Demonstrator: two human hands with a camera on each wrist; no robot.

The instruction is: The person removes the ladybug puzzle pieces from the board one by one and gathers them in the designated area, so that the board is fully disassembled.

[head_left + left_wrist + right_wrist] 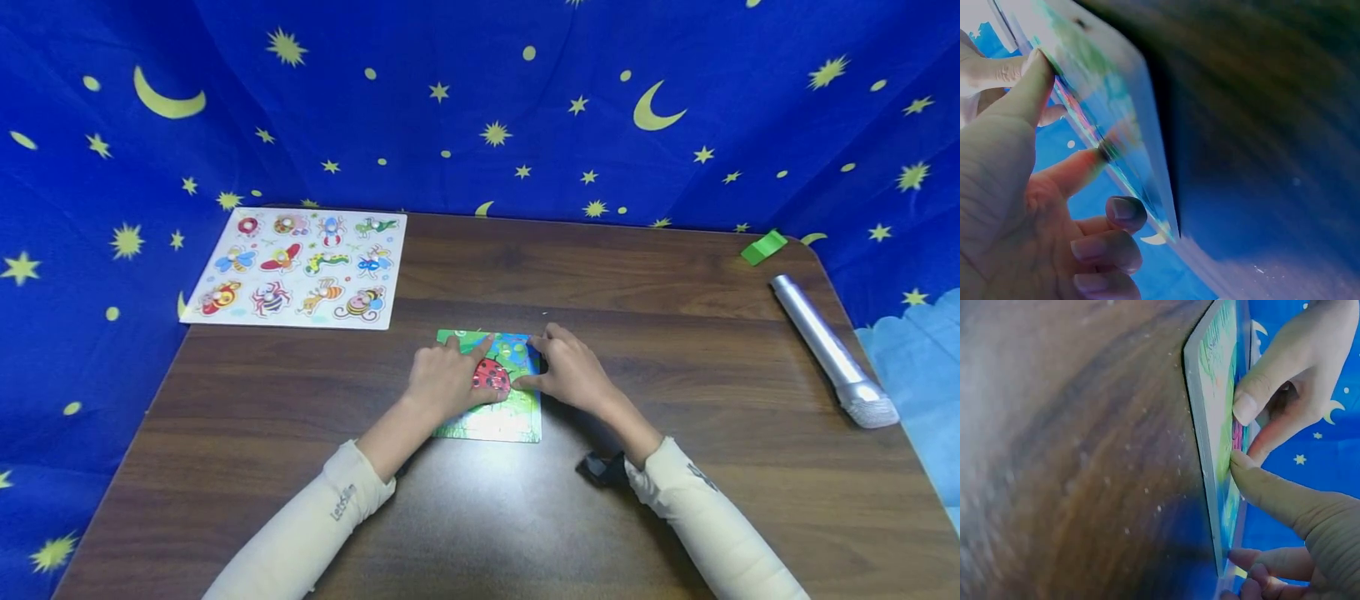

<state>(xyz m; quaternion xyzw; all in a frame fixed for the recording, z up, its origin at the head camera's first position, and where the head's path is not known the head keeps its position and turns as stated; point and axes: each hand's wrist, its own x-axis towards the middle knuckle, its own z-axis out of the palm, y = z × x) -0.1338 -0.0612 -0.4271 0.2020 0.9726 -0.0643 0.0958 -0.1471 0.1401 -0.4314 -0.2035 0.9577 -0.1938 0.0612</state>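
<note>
A small jigsaw board (491, 427) with a ladybug picture (491, 376) lies flat on the table between both hands. My left hand (442, 375) reaches over its left side, thumb and index finger pressing the surface around the ladybug. In the left wrist view, the other fingers of that left hand (1054, 200) bend loosely beside the board. From the right, my right hand (573, 367) touches the ladybug's edge with its thumb, its index finger near the board's upper right corner. The right wrist view shows this thumb (1272, 487) lying straight on the board.
A white insect peg puzzle (300, 267) lies at the table's back left. At the right edge rests a silver toy microphone (832, 354), with a green block (764, 247) behind it. A black object (600, 469) is by the right wrist. A starry blue cloth (480, 100) hangs behind.
</note>
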